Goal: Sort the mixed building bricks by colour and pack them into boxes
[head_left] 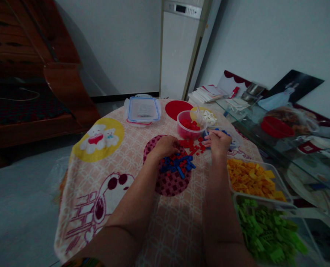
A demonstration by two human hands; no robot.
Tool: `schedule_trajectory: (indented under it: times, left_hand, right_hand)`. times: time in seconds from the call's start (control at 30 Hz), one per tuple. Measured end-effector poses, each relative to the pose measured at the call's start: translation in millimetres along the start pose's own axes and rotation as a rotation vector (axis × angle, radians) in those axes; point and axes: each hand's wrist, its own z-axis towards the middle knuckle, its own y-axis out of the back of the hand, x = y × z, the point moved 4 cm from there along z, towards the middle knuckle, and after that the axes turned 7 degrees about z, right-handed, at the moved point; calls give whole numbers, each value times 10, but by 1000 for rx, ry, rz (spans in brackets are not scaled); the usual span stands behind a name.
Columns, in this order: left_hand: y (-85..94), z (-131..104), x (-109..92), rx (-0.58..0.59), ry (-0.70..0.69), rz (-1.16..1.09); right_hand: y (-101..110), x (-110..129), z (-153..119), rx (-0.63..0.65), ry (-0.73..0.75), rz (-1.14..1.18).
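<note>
My left hand (166,146) is curled palm down at the far left of a loose pile of blue building bricks (178,165) and small red bricks (192,145) on the tablecloth. Its fingertips touch the pile, and whatever they hold is hidden. My right hand (218,142) hovers by the near left edge of a clear container with blue bricks (223,131), fingers bent together; what is in them does not show. Just beyond the pile stands a round clear tub (181,130) with red bricks (191,125) inside.
Yellow bricks (250,180) and green bricks (267,230) fill boxes at the right. White pieces (209,117) lie behind the tub. A blue-rimmed lid (144,109) rests at the back left. A cluttered glass table (278,154) adjoins on the right.
</note>
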Motion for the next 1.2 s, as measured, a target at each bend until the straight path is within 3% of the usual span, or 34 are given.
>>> schedule_trajectory:
  times: [0.3, 0.63, 1.0, 1.2]
  left_hand:
    - [35, 56, -25, -208, 60, -249]
    - [62, 51, -30, -279, 68, -392]
    - [83, 24, -76, -258, 61, -448]
    - [116, 29, 28, -256, 147, -166]
  right_hand:
    - [-325, 86, -261, 407, -136, -155]
    - [-545, 142, -505, 720, -177, -200]
    - [-574, 122, -506, 687, -136, -197]
    - [-453, 110, -402, 551, -160, -163]
